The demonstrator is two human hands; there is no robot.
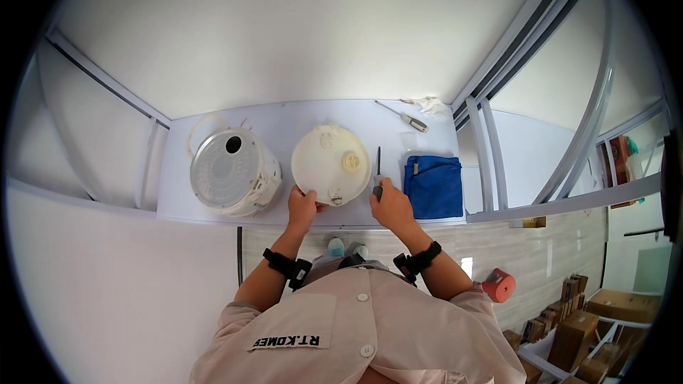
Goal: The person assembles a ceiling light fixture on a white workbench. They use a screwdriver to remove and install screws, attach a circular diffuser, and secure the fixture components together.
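Note:
My left hand [304,208] grips the lower left rim of a round cream plastic lid [313,163], fingers curled under it and thumb on top. A raised round fitting sits right of the lid's middle, and small brackets show at its top and bottom edges. In my right hand [392,204] is a screwdriver [378,171], its dark shaft pointing away from me, just right of the lid and apart from it. To the left stands a white round appliance body [265,181], like a rice cooker, with a grey metal top [226,171] that has a dark round hole.
A blue cloth pouch [434,186] lies at the table's right side. Behind it rest a second screwdriver [413,122] and a crumpled white tissue [431,106]. Metal frame posts [491,153] stand at the right. On the floor are a red roll [499,286] and cardboard boxes [573,338].

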